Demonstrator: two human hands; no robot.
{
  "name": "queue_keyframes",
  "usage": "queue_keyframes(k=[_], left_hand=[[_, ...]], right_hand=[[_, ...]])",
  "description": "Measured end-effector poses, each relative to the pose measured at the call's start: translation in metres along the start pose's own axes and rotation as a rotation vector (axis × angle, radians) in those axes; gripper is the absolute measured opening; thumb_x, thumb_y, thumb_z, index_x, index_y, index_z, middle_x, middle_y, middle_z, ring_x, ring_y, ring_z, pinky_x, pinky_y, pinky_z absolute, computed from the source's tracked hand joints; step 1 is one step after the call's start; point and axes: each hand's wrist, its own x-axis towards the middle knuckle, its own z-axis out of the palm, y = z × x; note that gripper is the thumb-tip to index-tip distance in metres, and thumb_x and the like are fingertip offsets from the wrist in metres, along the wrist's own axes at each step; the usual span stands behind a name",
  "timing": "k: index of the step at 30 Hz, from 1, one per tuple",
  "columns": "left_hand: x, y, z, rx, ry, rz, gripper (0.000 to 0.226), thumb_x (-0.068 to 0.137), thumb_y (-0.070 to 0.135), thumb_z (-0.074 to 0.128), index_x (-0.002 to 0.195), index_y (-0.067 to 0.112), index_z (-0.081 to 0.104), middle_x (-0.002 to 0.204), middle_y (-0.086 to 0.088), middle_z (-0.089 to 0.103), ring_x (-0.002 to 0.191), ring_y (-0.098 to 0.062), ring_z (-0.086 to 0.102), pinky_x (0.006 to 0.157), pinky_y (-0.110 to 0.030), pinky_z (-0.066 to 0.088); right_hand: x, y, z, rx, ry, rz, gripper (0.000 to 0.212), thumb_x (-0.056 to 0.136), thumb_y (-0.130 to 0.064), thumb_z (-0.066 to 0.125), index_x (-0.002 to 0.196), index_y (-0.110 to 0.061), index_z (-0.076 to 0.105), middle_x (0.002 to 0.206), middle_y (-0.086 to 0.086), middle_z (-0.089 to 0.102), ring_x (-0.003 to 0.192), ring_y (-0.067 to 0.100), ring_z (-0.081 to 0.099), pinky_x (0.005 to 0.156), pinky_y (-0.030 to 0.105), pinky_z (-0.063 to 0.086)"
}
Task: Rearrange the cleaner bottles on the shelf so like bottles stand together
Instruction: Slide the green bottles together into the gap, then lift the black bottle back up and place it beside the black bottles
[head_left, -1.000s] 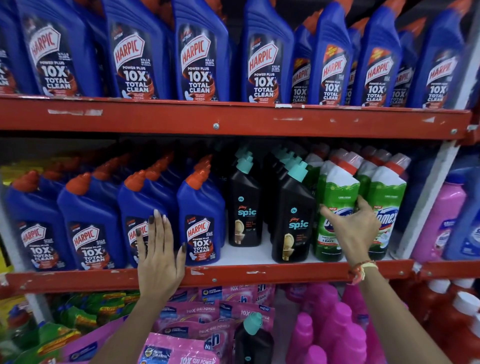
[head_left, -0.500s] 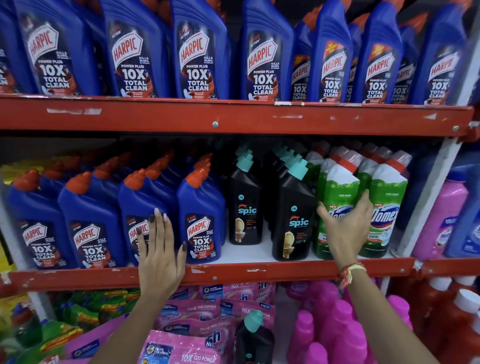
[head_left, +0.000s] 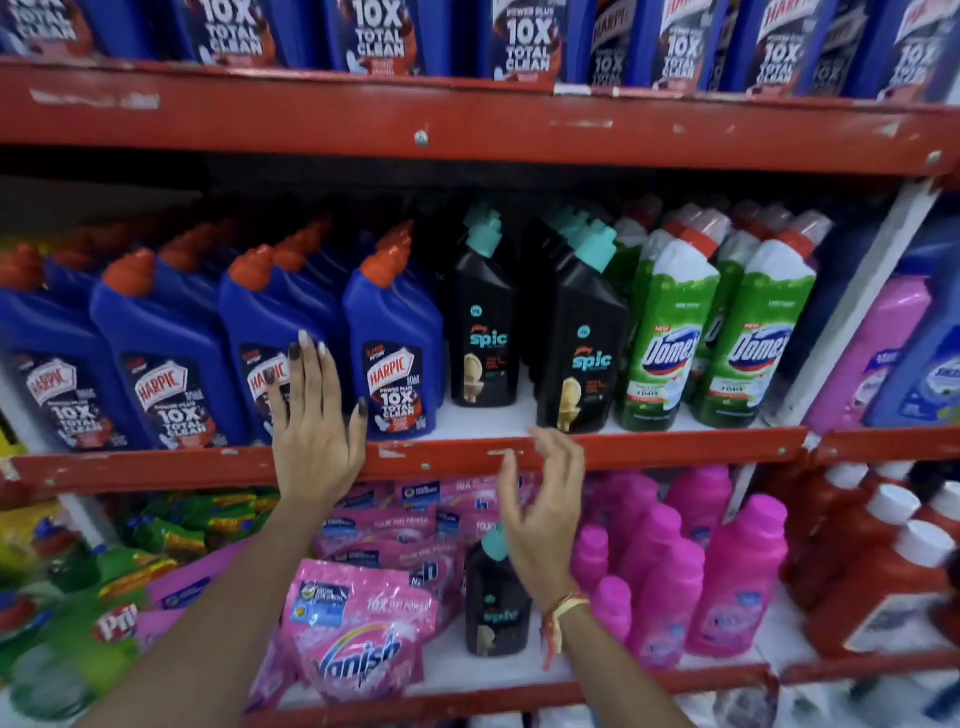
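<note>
The left hand (head_left: 311, 436) lies flat and open, fingers straight and together, against the front of a blue bottle (head_left: 270, 332) on the middle shelf (head_left: 675, 449), its palm over the red metal lip; it grips nothing. The right hand (head_left: 545, 512) hangs in front of the same lip, fingers loosely curled and spread, empty, with a thread band at the wrist. Just beside its palm, on the lower shelf (head_left: 519, 691), a lone black bottle (head_left: 493, 603) with a teal cap stands upright between soft pink pouches (head_left: 363, 629) and smooth pink bottles (head_left: 727, 582).

On the middle shelf the blue bottles, broad-shouldered with angled orange caps, fill the left. Two rows of slim black bottles (head_left: 579, 343) with teal caps stand at the centre, and green bottles (head_left: 665, 332) with white necks and red caps stand to their right. The shelf's red paint is chipped along its edges.
</note>
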Motion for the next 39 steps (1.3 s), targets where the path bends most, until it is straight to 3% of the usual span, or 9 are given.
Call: queue_keyframes(k=[2,5,9,11,15,21,34,39], left_hand=[[-0.002,0.0,-0.002,0.002,-0.024,-0.007,0.067,0.106,0.04,0.026,0.158,0.0,0.011,0.166,-0.015,0.002,0.154,-0.02,-0.008,0.124,-0.045,-0.002],[-0.002,0.0,-0.002,0.015,-0.035,-0.014,0.066,0.107,0.042,0.022,0.157,0.0,0.011,0.165,-0.019,0.007,0.154,-0.019,-0.011,0.123,-0.045,-0.003],[-0.003,-0.001,-0.001,0.009,-0.026,-0.017,0.066,0.108,0.042,0.022,0.157,0.0,0.012,0.165,-0.02,0.008,0.154,-0.018,-0.012,0.124,-0.046,-0.002],[-0.003,-0.001,-0.001,0.005,-0.022,-0.023,0.066,0.108,0.044,0.02,0.158,0.0,0.012,0.165,-0.018,0.007,0.154,-0.018,-0.012,0.123,-0.048,0.002],[-0.003,-0.001,-0.001,0.005,-0.009,-0.012,0.066,0.108,0.043,0.021,0.157,0.0,0.013,0.165,-0.02,0.01,0.153,-0.017,-0.014,0.124,-0.047,0.0],[-0.004,-0.003,0.001,0.006,0.0,-0.003,0.066,0.107,0.043,0.02,0.157,0.0,0.012,0.165,-0.019,0.01,0.154,-0.018,-0.013,0.125,-0.047,-0.001],[-0.005,-0.005,0.0,-0.008,-0.029,0.013,0.069,0.107,0.045,0.021,0.158,0.0,0.009,0.166,-0.017,0.005,0.155,-0.021,-0.007,0.125,-0.05,0.003],[-0.005,-0.006,0.001,-0.007,-0.043,0.018,0.071,0.106,0.045,0.023,0.158,-0.001,0.009,0.166,-0.017,0.003,0.155,-0.024,-0.003,0.125,-0.05,0.003]], right_hand=[[-0.033,0.01,0.002,-0.025,-0.078,0.043,0.032,0.09,-0.02,0.056,0.119,-0.007,0.058,0.117,0.007,0.051,0.113,0.01,0.049,0.102,0.013,0.037],[-0.076,0.024,0.005,-0.083,-0.151,0.238,0.041,0.086,-0.023,0.065,0.123,-0.011,0.054,0.119,0.005,0.048,0.115,0.015,0.048,0.1,0.028,0.042],[-0.113,0.034,0.014,-0.268,-0.229,0.541,0.088,0.066,-0.031,0.087,0.136,0.001,0.043,0.128,0.02,0.046,0.12,0.033,0.041,0.102,0.04,0.038],[-0.118,0.033,0.019,-0.276,-0.269,0.704,0.101,0.06,-0.032,0.091,0.138,0.005,0.039,0.131,0.022,0.046,0.122,0.038,0.043,0.102,0.046,0.04],[-0.119,0.041,0.024,-0.26,-0.256,0.837,0.099,0.058,-0.023,0.092,0.136,0.003,0.039,0.128,0.021,0.051,0.12,0.039,0.05,0.099,0.046,0.044],[-0.111,0.043,0.016,-0.316,-0.319,0.798,0.083,0.059,-0.032,0.09,0.127,-0.008,0.047,0.115,0.016,0.059,0.105,0.036,0.061,0.085,0.042,0.052],[-0.036,-0.011,-0.024,-0.279,-0.375,0.544,0.081,0.053,-0.057,0.086,0.124,-0.028,0.059,0.109,-0.002,0.072,0.101,0.019,0.067,0.086,0.031,0.053],[0.006,-0.051,-0.039,-0.285,-0.391,0.447,0.079,0.056,-0.065,0.081,0.125,-0.034,0.058,0.112,-0.011,0.07,0.106,0.015,0.064,0.075,0.018,0.037]])
